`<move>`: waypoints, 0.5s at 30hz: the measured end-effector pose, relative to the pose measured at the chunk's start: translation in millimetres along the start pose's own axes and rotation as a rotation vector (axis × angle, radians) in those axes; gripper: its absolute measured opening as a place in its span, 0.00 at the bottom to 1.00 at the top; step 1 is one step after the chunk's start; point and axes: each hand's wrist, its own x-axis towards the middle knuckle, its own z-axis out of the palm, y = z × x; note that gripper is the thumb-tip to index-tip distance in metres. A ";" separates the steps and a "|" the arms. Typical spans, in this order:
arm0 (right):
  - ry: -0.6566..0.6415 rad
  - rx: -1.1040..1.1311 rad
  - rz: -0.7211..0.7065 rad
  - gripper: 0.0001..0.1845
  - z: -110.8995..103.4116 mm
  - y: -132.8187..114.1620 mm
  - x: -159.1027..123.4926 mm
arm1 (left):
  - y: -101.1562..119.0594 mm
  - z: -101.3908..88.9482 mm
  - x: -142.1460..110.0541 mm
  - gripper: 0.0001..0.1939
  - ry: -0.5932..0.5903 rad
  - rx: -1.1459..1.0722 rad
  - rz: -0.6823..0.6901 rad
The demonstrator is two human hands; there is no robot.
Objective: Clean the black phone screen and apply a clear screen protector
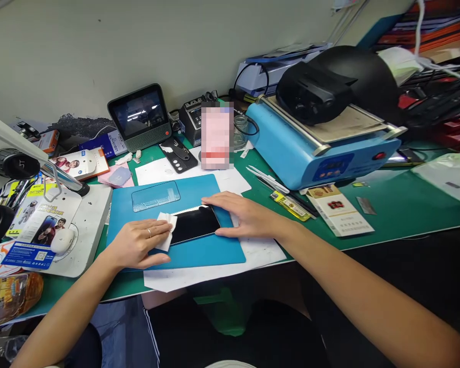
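A phone with a dark, glossy screen lies face up on a blue mat. My left hand presses a folded white wipe onto the phone's left end, its fingers held together over the wipe. My right hand grips the phone's right end, fingertips at the far corner and thumb at the near edge. Just beyond the phone, a clear glass screen protector with a dark border lies on the mat, apart from both hands.
A blue heating machine bearing a black object stands at the right. Behind the mat are a small smart display and a black phone back panel. Tweezers and a cigarette box lie right; a microscope base stands left.
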 end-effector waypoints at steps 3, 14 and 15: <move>0.003 0.002 -0.001 0.42 -0.1 -0.2 -0.2 | 3.1 -1.3 1.4 0.30 0.037 0.028 0.003; 0.006 -0.031 -0.025 0.42 -1.4 -2.0 1.7 | 14.0 13.5 17.9 0.44 -0.162 -0.035 -0.142; 0.005 -0.034 -0.031 0.42 -1.9 -2.8 2.2 | 16.3 16.0 21.6 0.46 -0.173 -0.050 -0.124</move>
